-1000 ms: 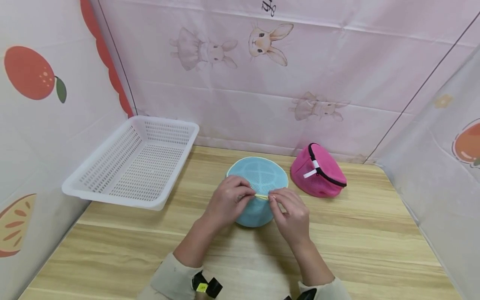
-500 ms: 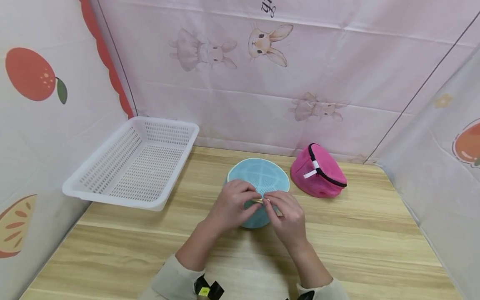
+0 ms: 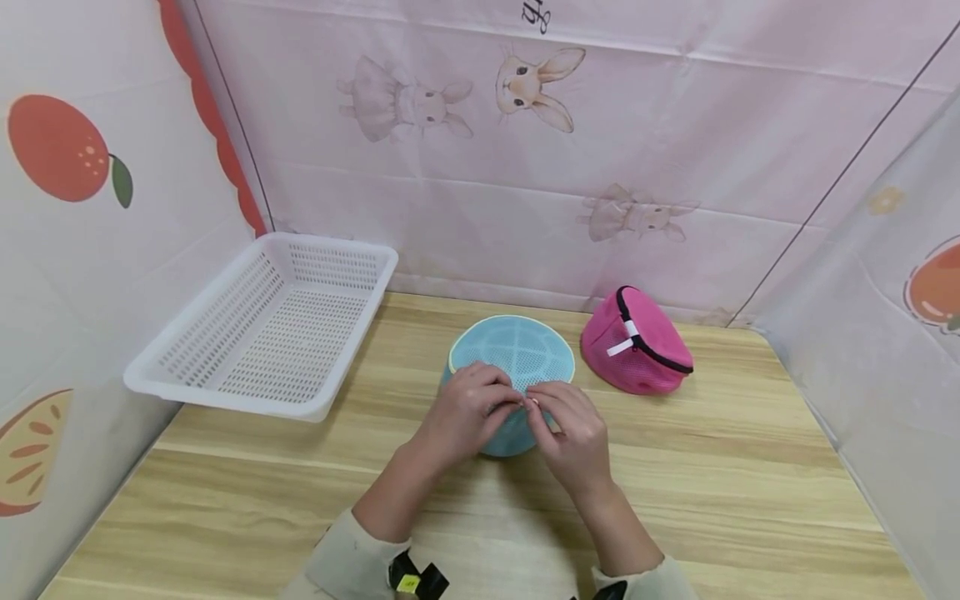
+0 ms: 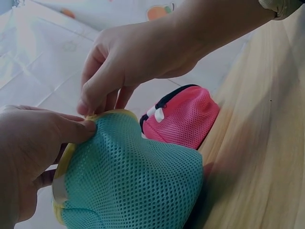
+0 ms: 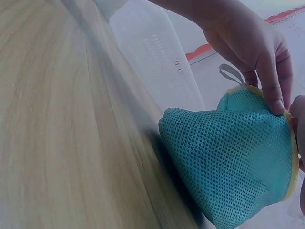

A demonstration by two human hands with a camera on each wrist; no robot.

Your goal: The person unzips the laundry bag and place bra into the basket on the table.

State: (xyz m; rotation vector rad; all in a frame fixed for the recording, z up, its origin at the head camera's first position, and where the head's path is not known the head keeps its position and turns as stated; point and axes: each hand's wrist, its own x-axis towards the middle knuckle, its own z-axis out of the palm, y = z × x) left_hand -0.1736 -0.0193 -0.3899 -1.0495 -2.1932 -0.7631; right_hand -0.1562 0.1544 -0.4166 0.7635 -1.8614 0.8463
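Note:
A blue mesh laundry bag [image 3: 517, 342] with yellow edging stands on the table, its round top facing up. At its near edge my left hand [image 3: 467, 412] pinches the yellow trim between thumb and fingers. Right beside it, fingertips almost meeting, my right hand [image 3: 576, 429] pinches the same rim. In the left wrist view the bag's mesh side [image 4: 128, 176] sags in folds below the fingers. A grey loop [image 5: 232, 74] sticks out from the rim in the right wrist view. Whatever lies right between the fingertips is hidden.
A pink mesh bag [image 3: 637, 342] with a black zipper edge and white tab stands to the right. At the left is a white perforated plastic basket [image 3: 322, 408]. Printed cloth walls [image 3: 480, 208] border the wooden table [image 3: 720, 500] behind and on both sides.
Both hands have come closer together, covering the yellow trim that showed between them a second ago. The blue bag has shifted slightly; the pink bag and the basket have stayed put.

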